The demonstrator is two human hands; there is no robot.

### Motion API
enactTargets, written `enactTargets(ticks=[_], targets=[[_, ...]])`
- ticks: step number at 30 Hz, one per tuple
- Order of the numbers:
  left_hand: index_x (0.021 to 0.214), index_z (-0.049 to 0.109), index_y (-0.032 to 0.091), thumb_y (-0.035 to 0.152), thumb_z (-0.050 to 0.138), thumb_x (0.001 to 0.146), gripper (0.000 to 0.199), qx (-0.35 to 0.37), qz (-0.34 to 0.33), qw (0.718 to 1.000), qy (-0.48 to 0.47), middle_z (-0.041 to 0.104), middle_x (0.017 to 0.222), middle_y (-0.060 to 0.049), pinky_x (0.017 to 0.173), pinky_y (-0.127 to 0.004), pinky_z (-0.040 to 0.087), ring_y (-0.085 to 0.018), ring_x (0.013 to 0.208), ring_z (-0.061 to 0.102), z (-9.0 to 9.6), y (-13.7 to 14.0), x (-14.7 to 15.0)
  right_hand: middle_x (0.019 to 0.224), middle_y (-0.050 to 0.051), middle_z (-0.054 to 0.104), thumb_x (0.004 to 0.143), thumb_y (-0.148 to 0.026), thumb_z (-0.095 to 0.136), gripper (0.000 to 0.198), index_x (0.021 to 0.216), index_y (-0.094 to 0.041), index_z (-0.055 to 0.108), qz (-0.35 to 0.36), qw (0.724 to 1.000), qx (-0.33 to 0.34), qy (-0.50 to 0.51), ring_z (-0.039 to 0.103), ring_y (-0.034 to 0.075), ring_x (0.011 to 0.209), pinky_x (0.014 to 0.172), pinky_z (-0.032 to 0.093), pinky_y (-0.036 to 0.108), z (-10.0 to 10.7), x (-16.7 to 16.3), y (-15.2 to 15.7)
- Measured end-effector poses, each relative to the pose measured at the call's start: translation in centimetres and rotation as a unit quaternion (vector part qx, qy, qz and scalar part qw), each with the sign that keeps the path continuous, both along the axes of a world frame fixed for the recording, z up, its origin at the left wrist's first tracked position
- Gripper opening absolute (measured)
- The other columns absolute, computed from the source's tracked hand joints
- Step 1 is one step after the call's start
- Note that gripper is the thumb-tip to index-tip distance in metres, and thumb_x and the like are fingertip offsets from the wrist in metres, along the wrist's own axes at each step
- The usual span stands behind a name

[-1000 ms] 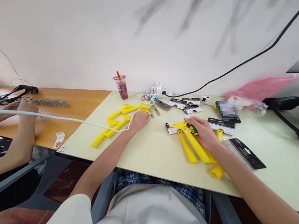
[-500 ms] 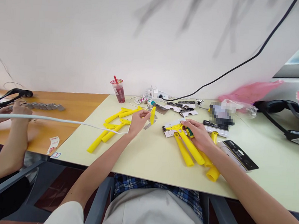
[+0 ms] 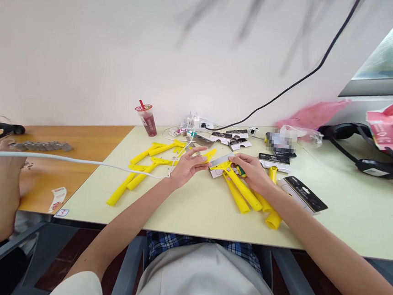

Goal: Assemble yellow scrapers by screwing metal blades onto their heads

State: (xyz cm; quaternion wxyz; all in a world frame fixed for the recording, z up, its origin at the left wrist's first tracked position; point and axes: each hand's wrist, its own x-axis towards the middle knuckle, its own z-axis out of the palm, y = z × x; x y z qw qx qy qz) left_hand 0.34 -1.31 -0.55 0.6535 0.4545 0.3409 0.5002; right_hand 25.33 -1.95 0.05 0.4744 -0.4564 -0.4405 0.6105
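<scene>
Between the fingertips of my left hand (image 3: pixel 187 168) is a small flat yellow plastic plate (image 3: pixel 211 155). My right hand (image 3: pixel 248 169) grips the head of a yellow plastic scraper handle (image 3: pixel 244 190), with a flat metal blade (image 3: pixel 224 159) at its head. A dark green and yellow tool handle (image 3: pixel 241 170), perhaps a screwdriver, is tucked under the right fingers; the rest of it is hidden. Another yellow handle (image 3: pixel 235 196) lies just beneath the held one. More yellow handles (image 3: pixel 142 176) lie left of my left hand, beside tiny loose parts.
Black-and-white cards (image 3: pixel 303 193) lie right and behind. A drink cup (image 3: pixel 147 120), power strip (image 3: pixel 196 121) and cable stand by the wall. A white cord (image 3: pixel 139 170) crosses my left wrist. At left, a co-worker's hands (image 3: pixel 3 153) are near metal pieces (image 3: pixel 45 145).
The yellow plate in my left hand has moved right and tilted toward the scraper head; the left fingers are spread wider. My right hand keeps its grip. The view has turned slightly right.
</scene>
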Motion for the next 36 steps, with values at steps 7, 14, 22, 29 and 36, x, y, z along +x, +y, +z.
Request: enactTargets(ticks=[7,14,22,29,36], targets=[[0.1,0.086,0.021,0.045,0.097,0.074,0.037,0.106,0.077,0.985,0.109,0.084,0.103,-0.008,0.1,-0.039,0.059,-0.023,0.103,0.077,-0.5,-0.5,0.9,0.079,-0.002,0.064,0.066,-0.049,0.1,0.037,0.081,-0.024,0.077,0.025,0.999,0.026,-0.027,0.062,0.016,0.07,0.061,0.067,0.033,-0.3,-0.2,-0.1],[0.095,0.087,0.021,0.046,0.098,0.07,0.038,0.11,0.082,0.983,0.12,0.083,0.1,-0.007,0.088,-0.035,0.059,-0.02,0.092,0.073,-1.1,-1.5,2.3,0.083,0.001,0.066,0.067,-0.047,0.1,0.035,0.083,-0.024,0.08,0.078,0.997,0.02,-0.016,0.065,0.018,0.077,0.063,0.068,0.034,-0.2,-0.6,-0.6],[0.085,0.079,0.02,0.048,0.095,0.073,0.034,0.129,0.126,0.974,0.138,0.076,0.105,-0.007,0.091,-0.033,0.056,-0.02,0.101,0.07,-2.1,-1.8,3.2,0.083,0.0,0.066,0.066,-0.049,0.102,0.038,0.084,-0.023,0.079,0.091,0.996,0.014,0.006,0.065,0.017,0.077,0.07,0.069,0.035,0.0,-0.5,-0.7],[0.082,0.067,0.018,0.053,0.097,0.071,0.048,0.103,0.101,0.985,0.097,0.071,0.092,-0.004,0.072,-0.029,0.056,-0.016,0.085,0.067,-2.4,-1.8,3.3,0.083,0.0,0.067,0.064,-0.052,0.104,0.046,0.089,-0.023,0.079,0.109,0.993,-0.001,0.041,0.069,0.018,0.082,0.073,0.064,0.031,-0.6,-0.3,-0.4],[0.076,0.061,0.017,0.057,0.1,0.067,0.056,0.106,0.099,0.987,0.071,0.071,0.091,-0.005,0.061,-0.028,0.058,-0.014,0.075,0.067,-2.4,-1.8,3.5,0.087,0.002,0.071,0.076,-0.054,0.098,0.038,0.089,-0.023,0.079,0.131,0.988,0.009,0.078,0.067,0.018,0.082,0.083,0.062,0.032,-1.3,-0.5,0.0]])
